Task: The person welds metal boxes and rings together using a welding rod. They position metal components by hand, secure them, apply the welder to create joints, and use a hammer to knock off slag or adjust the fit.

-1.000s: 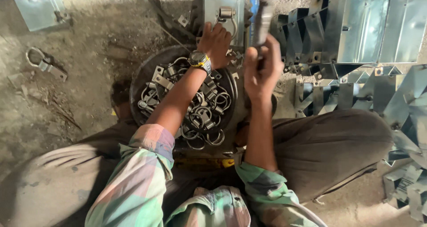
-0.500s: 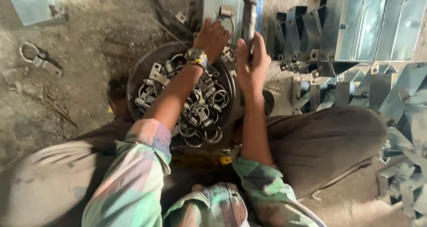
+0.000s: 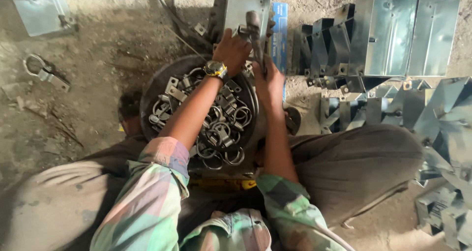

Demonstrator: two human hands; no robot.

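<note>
Fingers of the right hand (image 3: 269, 79) clamp a grey metal hammer (image 3: 254, 27), handle running near-to-far; left hand (image 3: 232, 49) presses the galvanized steel box (image 3: 246, 5) just left.

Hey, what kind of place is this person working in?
Probably a small sheet-metal workshop, with the work done sitting on a dirt floor. Clues: open galvanized metal boxes stacked on the right, a round pan full of metal ring clamps, and a hammer in the right hand.

Metal workshop, dirt floor (image 3: 98, 59), stacked sheet-metal boxes (image 3: 408, 32), pan of steel clamps (image 3: 216, 123)
</note>
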